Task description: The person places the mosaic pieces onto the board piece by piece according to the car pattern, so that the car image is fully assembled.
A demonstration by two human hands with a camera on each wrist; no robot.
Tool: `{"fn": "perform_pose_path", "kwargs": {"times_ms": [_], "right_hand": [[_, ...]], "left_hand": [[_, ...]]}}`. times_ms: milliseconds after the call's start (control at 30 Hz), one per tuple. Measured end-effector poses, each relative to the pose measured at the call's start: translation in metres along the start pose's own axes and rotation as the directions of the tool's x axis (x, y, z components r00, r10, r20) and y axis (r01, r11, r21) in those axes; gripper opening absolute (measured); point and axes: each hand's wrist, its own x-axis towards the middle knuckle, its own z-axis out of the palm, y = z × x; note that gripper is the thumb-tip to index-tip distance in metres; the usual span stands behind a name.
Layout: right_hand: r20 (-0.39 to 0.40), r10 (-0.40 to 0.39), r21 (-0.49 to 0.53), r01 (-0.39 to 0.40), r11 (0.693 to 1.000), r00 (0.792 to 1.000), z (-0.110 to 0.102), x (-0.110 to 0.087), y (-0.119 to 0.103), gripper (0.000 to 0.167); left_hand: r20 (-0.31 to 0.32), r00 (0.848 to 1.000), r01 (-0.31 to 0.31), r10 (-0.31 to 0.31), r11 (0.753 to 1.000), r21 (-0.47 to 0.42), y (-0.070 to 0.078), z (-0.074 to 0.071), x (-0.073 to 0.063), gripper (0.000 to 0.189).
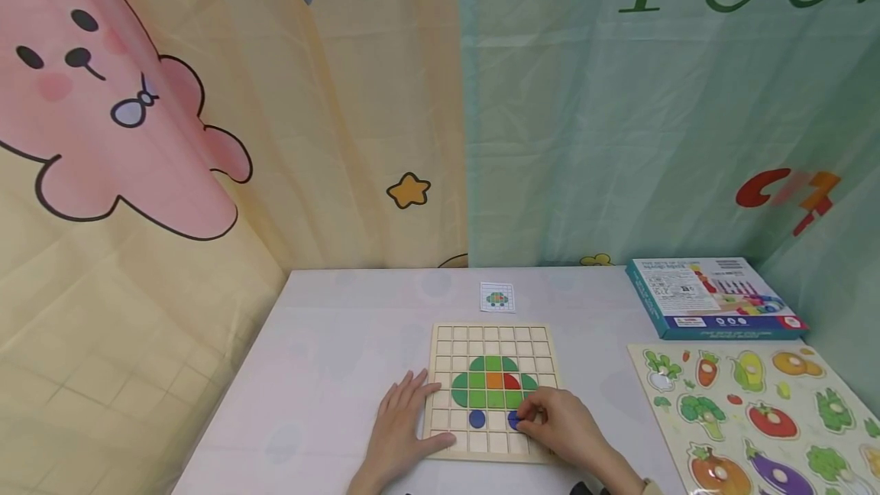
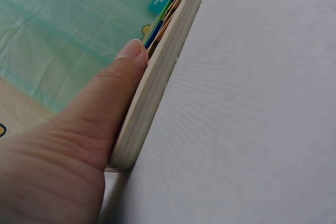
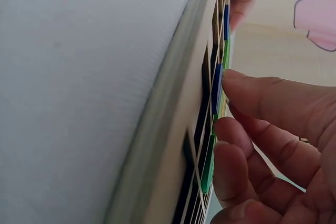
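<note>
A wooden grid board (image 1: 447, 342) lies on the table, bearing a car-shaped pattern of green square tiles (image 1: 493, 399), rounded dark-green pieces (image 1: 461, 389), an orange square (image 1: 494, 380) and a red quarter-round piece (image 1: 512, 381). Below the pattern sits a blue disc (image 1: 477, 419). My right hand (image 1: 560, 426) pinches a second blue disc (image 1: 512, 420) at its cell, partly hidden by the fingers; the right wrist view shows the thumb (image 3: 252, 90) against this disc's edge. With fingers spread, my left hand (image 1: 399, 426) rests at the board's left edge, thumb on its near-left corner.
Behind the board lies a small pattern card (image 1: 497, 298) with a similar car picture. At the right are a flat puzzle box (image 1: 715, 300) and a sheet of vegetable pictures (image 1: 739, 384). Printed curtains (image 1: 371, 98) hang behind the white table (image 1: 330, 373).
</note>
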Motion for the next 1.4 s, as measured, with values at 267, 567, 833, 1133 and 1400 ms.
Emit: {"fn": "perform_pose_path", "kwargs": {"times_ms": [267, 567, 833, 1133, 1400], "right_hand": [[0.0, -0.006, -0.024, 0.006, 1.0, 1.0, 0.0, 0.001, -0.004, 0.018], [-0.01, -0.001, -0.031, 0.0, 1.0, 1.0, -0.001, 0.001, -0.006, 0.018], [-0.036, 0.099, -0.008, -0.099, 0.995, 0.994, -0.012, -0.006, -0.002, 0.012], [-0.043, 0.211, 0.003, -0.211, 0.977, 0.977, -0.024, -0.02, 0.011, 0.013], [-0.002, 0.277, -0.001, -0.277, 0.961, 0.961, -0.022, -0.027, 0.022, 0.012]], "left_hand": [[0.002, 1.0, 0.002, -0.002, 1.0, -0.004, -0.001, 0.001, -0.001, 0.08], [-0.004, 1.0, -0.006, 0.006, 1.0, -0.002, -0.001, 0.002, -0.001, 0.08], [0.002, 1.0, -0.002, 0.002, 1.0, 0.007, -0.001, 0.002, 0.0, 0.08], [-0.02, 1.0, -0.007, 0.008, 1.0, 0.019, -0.002, 0.004, 0.0, 0.08], [-0.024, 1.0, -0.011, 0.012, 1.0, 0.028, -0.005, 0.005, -0.002, 0.081]]}}
